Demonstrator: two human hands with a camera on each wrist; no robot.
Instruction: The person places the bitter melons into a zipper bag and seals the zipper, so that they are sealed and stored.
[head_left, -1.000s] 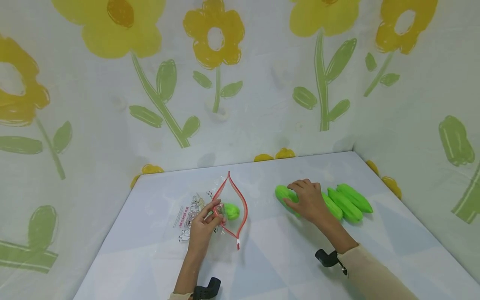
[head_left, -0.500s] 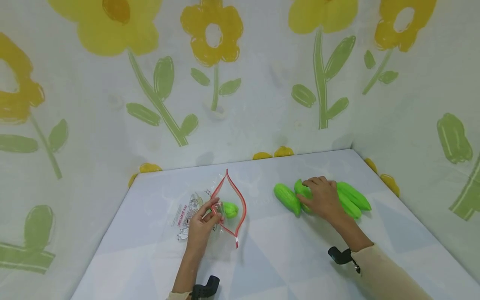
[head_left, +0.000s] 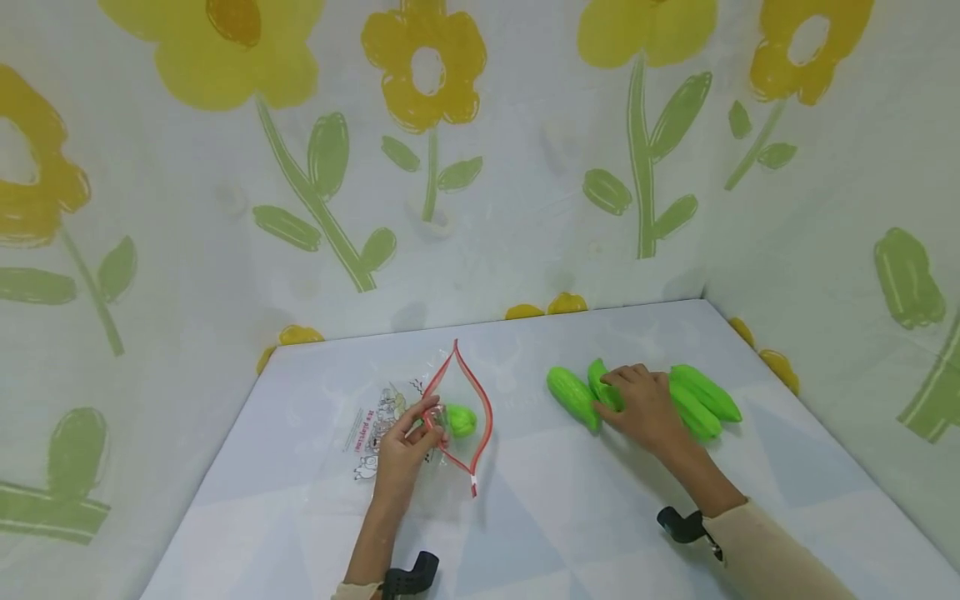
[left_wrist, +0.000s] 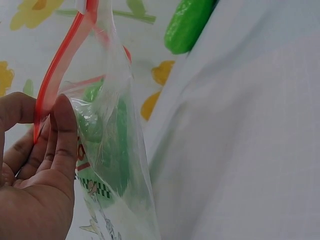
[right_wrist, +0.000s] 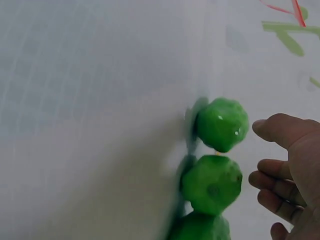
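Observation:
My left hand (head_left: 405,450) pinches the red-edged mouth of a clear zip bag (left_wrist: 130,165) between thumb and fingers. The bag mouth gapes, and a bright green cucumber (head_left: 461,420) shows inside it. Printed cartoon figures cover part of the bag. On the right, my right hand (head_left: 643,408) hovers over a row of green cucumbers, thumb and fingers spread apart. Its fingertips are near the second cucumber (head_left: 604,385), just right of the leftmost cucumber (head_left: 573,396). In the right wrist view a gap shows between the hand (right_wrist: 295,175) and the nearest cucumber ends (right_wrist: 222,125).
Two more cucumbers (head_left: 705,392) lie to the right of my right hand, side by side. Table surface (head_left: 525,483) stretches between the bag and the row. A flower-printed curtain (head_left: 510,208) stands behind the table and at both sides.
My right hand has moved right, from the leftmost cucumber to over the second one, and has barely shifted in the last half second. My left hand keeps its hold on the bag.

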